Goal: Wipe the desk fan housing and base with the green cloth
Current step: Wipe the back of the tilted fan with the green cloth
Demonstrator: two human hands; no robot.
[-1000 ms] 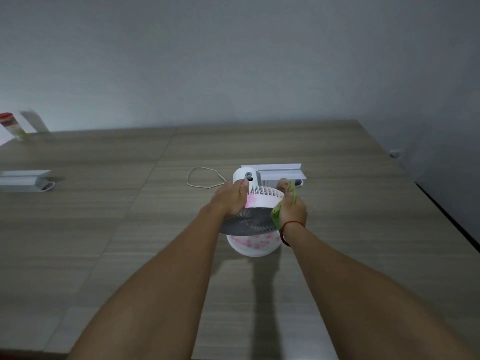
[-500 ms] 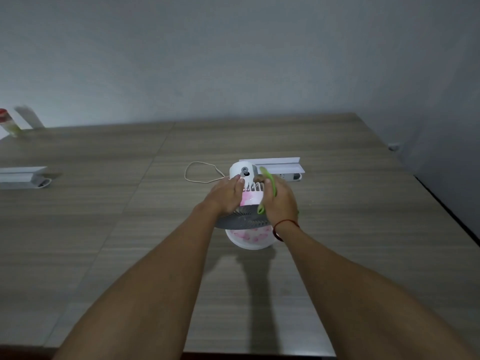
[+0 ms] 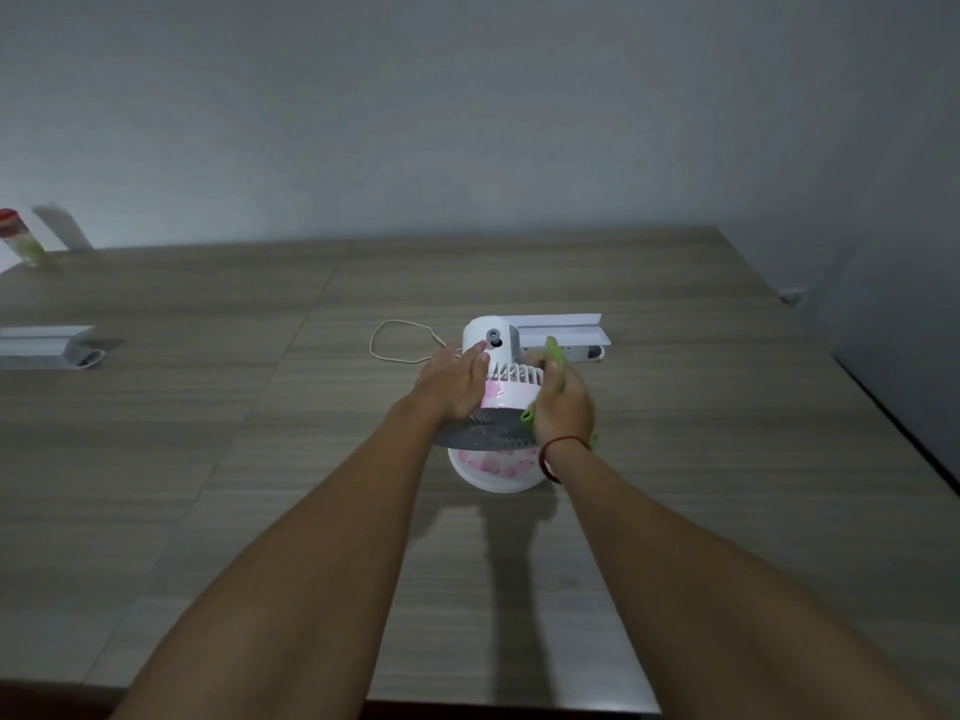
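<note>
While left hand [image 3: 457, 381] steadies fan housing [image 3: 501, 394] near desk [image 3: 260, 459] centre, fingers flat, right hand [image 3: 563, 407] grips green cloth [image 3: 553, 353], wiping housing side; base [image 3: 493, 475] likely next, lower reach.

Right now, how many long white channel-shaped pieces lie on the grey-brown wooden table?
2. One white channel-shaped piece lies just behind the small white desk fan; the other lies at the wooden table's left edge. Others may be hidden from view.

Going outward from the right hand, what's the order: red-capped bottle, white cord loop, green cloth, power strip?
1. Green cloth, held in the right hand.
2. Power strip, just behind.
3. White cord loop, left of the fan.
4. Red-capped bottle, far left.
</note>
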